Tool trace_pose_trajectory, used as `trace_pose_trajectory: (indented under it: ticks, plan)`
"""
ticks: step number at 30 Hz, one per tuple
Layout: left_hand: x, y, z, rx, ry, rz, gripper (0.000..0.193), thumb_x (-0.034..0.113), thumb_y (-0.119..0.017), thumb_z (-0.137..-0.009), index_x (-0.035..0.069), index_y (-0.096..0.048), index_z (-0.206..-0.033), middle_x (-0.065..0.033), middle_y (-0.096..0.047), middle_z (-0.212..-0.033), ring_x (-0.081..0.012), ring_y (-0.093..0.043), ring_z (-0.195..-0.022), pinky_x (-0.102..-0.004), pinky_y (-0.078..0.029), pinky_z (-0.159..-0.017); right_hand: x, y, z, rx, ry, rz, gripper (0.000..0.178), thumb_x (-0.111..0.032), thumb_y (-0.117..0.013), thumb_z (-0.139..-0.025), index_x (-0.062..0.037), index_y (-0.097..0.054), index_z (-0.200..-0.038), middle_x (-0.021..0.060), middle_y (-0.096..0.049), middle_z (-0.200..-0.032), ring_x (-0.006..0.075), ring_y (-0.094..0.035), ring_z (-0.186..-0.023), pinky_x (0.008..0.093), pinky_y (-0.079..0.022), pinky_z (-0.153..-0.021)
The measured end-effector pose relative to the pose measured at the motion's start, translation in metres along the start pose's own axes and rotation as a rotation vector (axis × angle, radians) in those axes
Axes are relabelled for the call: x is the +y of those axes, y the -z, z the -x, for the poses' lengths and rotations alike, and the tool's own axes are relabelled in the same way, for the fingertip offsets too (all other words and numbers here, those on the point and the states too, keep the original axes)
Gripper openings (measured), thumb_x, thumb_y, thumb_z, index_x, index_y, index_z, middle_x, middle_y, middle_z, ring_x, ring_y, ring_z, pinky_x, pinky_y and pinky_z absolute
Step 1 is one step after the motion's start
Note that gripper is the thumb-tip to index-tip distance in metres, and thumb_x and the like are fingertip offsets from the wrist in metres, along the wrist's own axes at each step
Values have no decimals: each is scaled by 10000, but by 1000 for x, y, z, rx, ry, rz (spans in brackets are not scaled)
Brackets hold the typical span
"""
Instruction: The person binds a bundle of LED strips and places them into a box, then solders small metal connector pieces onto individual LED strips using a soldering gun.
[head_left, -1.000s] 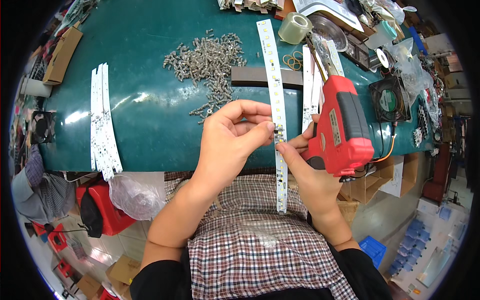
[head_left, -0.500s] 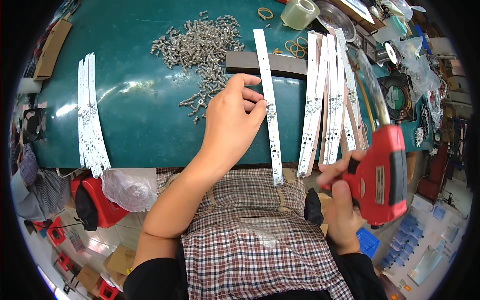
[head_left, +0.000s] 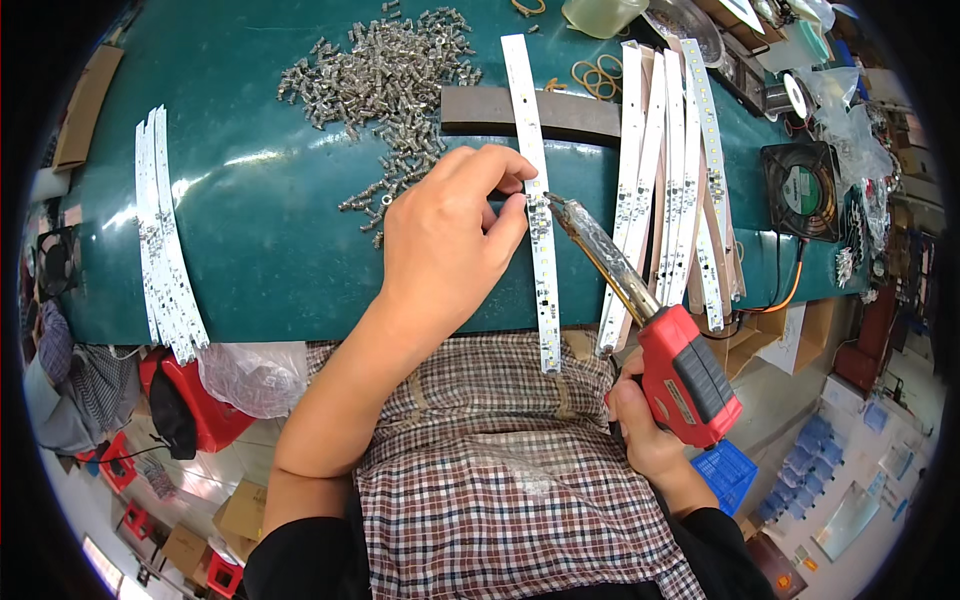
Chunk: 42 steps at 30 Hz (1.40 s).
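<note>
A white LED circuit strip (head_left: 546,290) lies upright in the view, its upper part across a dark grey bar (head_left: 590,118) and its lower end past the table edge. My left hand (head_left: 450,235) is closed at the strip's left side, index finger and thumb by the cluster of small components; whatever is between the fingertips is too small or hidden to name. My right hand (head_left: 645,430) grips a red and black soldering gun (head_left: 685,375). The gun's tip is at the components, close to my left fingertips. Several more LED strips (head_left: 625,210) lie fanned out to the right.
A heap of small metal connectors (head_left: 385,75) spreads beyond my left hand. Another stack of LED strips (head_left: 163,240) lies at the left. Rubber bands (head_left: 598,76), a tape roll (head_left: 603,14), a solder spool (head_left: 793,95) and a black fan (head_left: 802,190) stand around the green table's (head_left: 280,270) far and right sides.
The soldering gun has swung left and down from beside the strips, its tip now at the strip. My left hand's fingers have closed in on the strip's edge. The view has shifted slightly.
</note>
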<state>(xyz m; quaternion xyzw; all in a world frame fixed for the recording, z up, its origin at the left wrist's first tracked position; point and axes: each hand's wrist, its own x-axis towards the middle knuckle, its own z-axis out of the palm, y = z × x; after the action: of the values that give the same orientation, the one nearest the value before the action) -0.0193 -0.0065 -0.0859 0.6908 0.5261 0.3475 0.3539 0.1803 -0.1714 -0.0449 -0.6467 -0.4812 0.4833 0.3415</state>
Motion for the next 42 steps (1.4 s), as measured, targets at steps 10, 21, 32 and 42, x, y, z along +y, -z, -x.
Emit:
trace_pose_trajectory:
  ticks: [10,21,32,42]
  plan:
    - [-9,-5,2,71,-100,-76,126,82,-689,-809,124,-718,-924,-33,-657,-835,-194,-646,-595,-337,-512,-568,4,-6,-5,44,86,110,165,-103,-607,-941,-4,-536,-1052,23,-525,-762,71,-485,-543,234,-414,-501]
    - [-12,-8,2,103,-154,-95,190,27,-700,-788,94,-743,-960,-27,-641,-802,-117,-571,-567,-261,-460,-533,2,-12,-11,23,34,28,92,-72,-584,-945,-15,-518,-974,36,-506,-756,74,-448,-503,232,-391,-485]
    - [-13,-9,3,115,-144,-121,192,26,-699,-783,96,-747,-956,-26,-651,-807,-122,-579,-571,-258,-469,-544,6,-14,-6,1,-25,83,123,-92,-585,-961,-4,-522,-1019,40,-503,-774,73,-449,-526,236,-408,-498]
    - [-12,-8,3,111,-126,-90,187,31,-700,-787,100,-748,-954,-19,-644,-795,-114,-581,-588,-254,-466,-546,5,-13,-8,39,2,26,153,-131,-601,-959,-12,-510,-989,32,-496,-734,69,-426,-472,245,-405,-469]
